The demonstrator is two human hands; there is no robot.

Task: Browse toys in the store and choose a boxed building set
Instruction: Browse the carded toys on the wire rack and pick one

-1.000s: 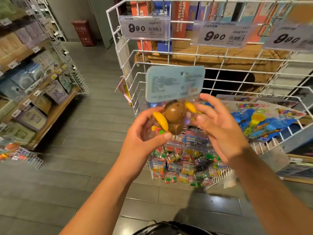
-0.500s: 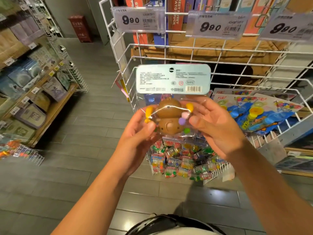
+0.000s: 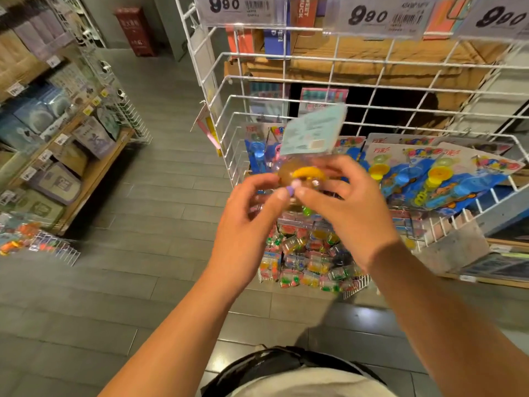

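Both hands hold one bagged toy point(image 3: 300, 179) in front of the wire rack point(image 3: 286, 81). The left hand point(image 3: 246, 222) curls round the bag's left side, thumb tip pressed on the front by a small purple piece; its grip is closed on the bag. The right hand point(image 3: 349, 207) pinches the right side, thumb meeting the left thumb at the middle, fingers curved over the top; that grip is also clamped on the bag.

The toy is a rounded brown plastic body with a curved yellow part across it, inside a clear crinkled bag. A pale blue card header point(image 3: 313, 130) tops the bag, its printed back facing the camera. The pack's long axis runs up and away from the person, the header leaning to the right and blurred.

Behind it, flat blister cards point(image 3: 435, 173) with blue and yellow plastic pieces lie in a white wire basket point(image 3: 469, 216). Below the hands a lower basket holds small clear packets point(image 3: 309, 262) of coloured bits. Price tags point(image 3: 380, 15) reading 990 hang on the rack's top rail, with upright boxes point(image 3: 303, 12) behind them. Wooden shelves point(image 3: 94, 170) of boxed goods stand at left on a grey plank floor point(image 3: 143, 282).
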